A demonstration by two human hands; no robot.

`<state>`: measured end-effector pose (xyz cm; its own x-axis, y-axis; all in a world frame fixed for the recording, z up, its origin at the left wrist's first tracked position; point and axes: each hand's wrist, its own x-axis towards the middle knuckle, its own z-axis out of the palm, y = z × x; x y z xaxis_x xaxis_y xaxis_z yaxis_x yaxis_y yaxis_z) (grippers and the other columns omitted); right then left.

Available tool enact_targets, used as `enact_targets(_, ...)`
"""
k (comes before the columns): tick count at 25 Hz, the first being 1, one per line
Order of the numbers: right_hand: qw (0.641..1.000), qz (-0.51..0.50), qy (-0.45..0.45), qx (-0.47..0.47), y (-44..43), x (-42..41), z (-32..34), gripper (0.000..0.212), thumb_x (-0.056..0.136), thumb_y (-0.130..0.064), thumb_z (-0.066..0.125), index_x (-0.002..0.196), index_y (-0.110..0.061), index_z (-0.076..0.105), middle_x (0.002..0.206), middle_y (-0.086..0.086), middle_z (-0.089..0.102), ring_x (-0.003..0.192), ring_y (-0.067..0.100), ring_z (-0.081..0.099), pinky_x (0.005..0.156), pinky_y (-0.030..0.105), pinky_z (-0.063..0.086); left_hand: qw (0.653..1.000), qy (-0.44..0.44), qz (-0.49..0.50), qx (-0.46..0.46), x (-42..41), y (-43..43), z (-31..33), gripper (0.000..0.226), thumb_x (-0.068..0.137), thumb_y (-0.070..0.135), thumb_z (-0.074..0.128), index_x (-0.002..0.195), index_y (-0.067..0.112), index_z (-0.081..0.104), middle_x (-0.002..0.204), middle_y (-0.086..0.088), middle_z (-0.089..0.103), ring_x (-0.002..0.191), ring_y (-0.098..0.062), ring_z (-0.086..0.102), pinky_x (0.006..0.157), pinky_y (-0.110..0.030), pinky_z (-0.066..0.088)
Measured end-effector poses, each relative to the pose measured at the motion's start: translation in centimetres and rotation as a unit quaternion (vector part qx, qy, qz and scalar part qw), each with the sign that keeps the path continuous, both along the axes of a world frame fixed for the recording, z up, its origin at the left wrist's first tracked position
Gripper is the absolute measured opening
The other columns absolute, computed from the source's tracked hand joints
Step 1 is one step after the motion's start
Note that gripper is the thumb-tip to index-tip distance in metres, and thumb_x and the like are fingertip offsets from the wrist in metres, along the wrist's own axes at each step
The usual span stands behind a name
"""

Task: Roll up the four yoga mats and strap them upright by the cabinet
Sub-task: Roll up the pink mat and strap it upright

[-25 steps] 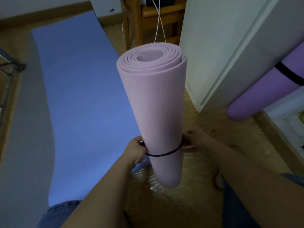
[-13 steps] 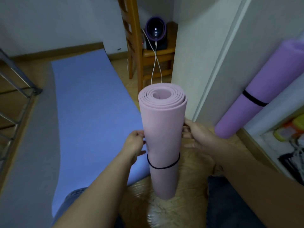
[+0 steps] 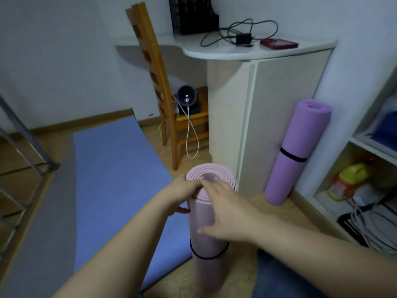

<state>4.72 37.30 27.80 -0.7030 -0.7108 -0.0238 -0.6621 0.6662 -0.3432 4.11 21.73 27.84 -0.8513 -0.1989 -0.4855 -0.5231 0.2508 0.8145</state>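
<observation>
Two hands are steadying the pink mat, standing upright just before the cabinet; left hand is curling round its top; right hand is pressing flat-fingered; soft, light foam, probably best clasped mid-roll.

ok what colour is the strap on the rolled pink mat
Black: a thin black strap around the rolled pale pink yoga mat, head view.

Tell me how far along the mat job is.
Done: the purple mat is rolled, strapped and leaning upright against the cabinet. In hand: the pink mat stands rolled with its black strap on, the left hand gripping its rim, the right hand resting on top. Left: the blue mat and grey mat lie flat, unrolled.
</observation>
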Motion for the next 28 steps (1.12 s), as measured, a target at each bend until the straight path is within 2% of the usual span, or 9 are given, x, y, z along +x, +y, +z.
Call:
enact_targets(2, 0.997, -0.023, 0.066, 0.038, 1.2, -0.2, -0.5, 0.092, 0.084, -0.043, 0.064, 0.151, -0.015, 0.007, 0.153, 0.003, 0.023, 0.141, 0.022, 0.016, 0.107, 0.035, 0.032, 1.000, -0.002, -0.010, 0.009, -0.1, 1.5, 0.2, 0.037, 0.088, 0.033, 0.057, 0.123, 0.025, 0.050, 0.114, 0.004, 0.059, 0.104, -0.016, 0.056, 0.074, -0.038, 0.056)
enact_targets(5, 0.996, -0.041, 0.074, 0.030, 3.9, -2.6, 0.2, 0.073, 0.087, -0.041, 0.061, 0.146, -0.019, 0.025, 0.145, 0.003, 0.035, 0.133, 0.021, 0.030, 0.100, 0.037, 0.039, 1.000, 0.014, -0.017, -0.002, -1.4, 4.1, 0.5, 0.036, 0.090, 0.034, 0.056, 0.125, 0.026, 0.049, 0.121, 0.002, 0.055, 0.108, -0.019, 0.053, 0.079, -0.040, 0.057)
enact_targets(7, 0.995, -0.048, 0.084, 0.033, 6.2, -4.7, 0.9, 0.070, 0.085, -0.043, 0.062, 0.144, -0.020, 0.031, 0.142, 0.003, 0.037, 0.130, 0.022, 0.035, 0.101, 0.036, 0.041, 0.998, 0.044, -0.025, -0.033, -3.5, 6.2, 0.5, 0.039, 0.091, 0.039, 0.054, 0.127, 0.027, 0.047, 0.126, -0.001, 0.052, 0.109, -0.022, 0.053, 0.077, -0.040, 0.057)
enact_targets(11, 0.988, -0.052, 0.139, 0.031, 10.9, -10.1, 3.2, 0.067, 0.084, -0.040, 0.064, 0.141, -0.018, 0.037, 0.140, 0.002, 0.041, 0.131, 0.019, 0.031, 0.102, 0.032, 0.038, 0.993, 0.108, -0.054, -0.006, -9.8, 9.8, 1.1, 0.044, 0.089, 0.052, 0.051, 0.128, 0.032, 0.049, 0.130, -0.001, 0.051, 0.109, -0.024, 0.055, 0.074, -0.039, 0.058)
enact_targets(15, 0.985, -0.062, 0.158, 0.045, 14.9, -17.2, 3.5, 0.069, 0.083, -0.039, 0.067, 0.141, -0.018, 0.037, 0.135, 0.001, 0.043, 0.129, 0.016, 0.031, 0.098, 0.035, 0.041, 0.982, 0.154, -0.063, -0.091, -17.2, 14.1, 0.6, 0.048, 0.093, 0.048, 0.045, 0.136, 0.026, 0.041, 0.132, -0.008, 0.047, 0.111, -0.029, 0.053, 0.094, -0.047, 0.049)
enact_targets(18, 0.985, -0.081, 0.145, 0.047, 17.5, -22.3, 2.0, 0.065, 0.082, -0.035, 0.070, 0.137, -0.014, 0.042, 0.131, 0.004, 0.045, 0.127, 0.018, 0.033, 0.100, 0.032, 0.038, 0.974, 0.185, -0.085, -0.103, -21.9, 17.1, -0.6, 0.044, 0.092, 0.036, 0.045, 0.134, 0.023, 0.042, 0.127, -0.010, 0.051, 0.118, -0.032, 0.050, 0.099, -0.047, 0.046)
enact_targets(21, 0.983, -0.089, 0.157, 0.023, 19.2, -26.7, 0.1, 0.062, 0.081, -0.029, 0.073, 0.133, -0.008, 0.047, 0.129, 0.009, 0.048, 0.126, 0.024, 0.037, 0.103, 0.033, 0.034, 0.960, 0.229, -0.108, -0.119, -25.9, 18.6, -1.6, 0.044, 0.093, 0.024, 0.048, 0.136, 0.020, 0.042, 0.130, -0.009, 0.052, 0.124, -0.029, 0.046, 0.105, -0.042, 0.040)
enact_targets(25, 0.982, -0.103, 0.157, 0.017, 20.1, -30.0, -1.9, 0.062, 0.081, -0.022, 0.073, 0.135, -0.006, 0.046, 0.131, 0.011, 0.048, 0.127, 0.027, 0.037, 0.103, 0.033, 0.031, 0.937, 0.244, -0.181, -0.171, -28.0, 19.0, -3.0, 0.065, 0.095, 0.020, 0.049, 0.151, 0.030, 0.017, 0.146, -0.010, 0.036, 0.128, -0.025, 0.045, 0.102, -0.026, 0.032)
enact_targets(28, 0.973, -0.138, 0.183, 0.019, 19.9, -31.1, -2.6, 0.066, 0.081, -0.022, 0.072, 0.139, -0.012, 0.042, 0.137, 0.009, 0.043, 0.131, 0.027, 0.033, 0.105, 0.038, 0.033, 0.913, 0.238, -0.238, -0.231, -28.4, 19.0, -3.9, 0.068, 0.096, 0.021, 0.050, 0.151, 0.035, 0.012, 0.151, -0.010, 0.023, 0.111, -0.019, 0.054, 0.094, -0.020, 0.033)
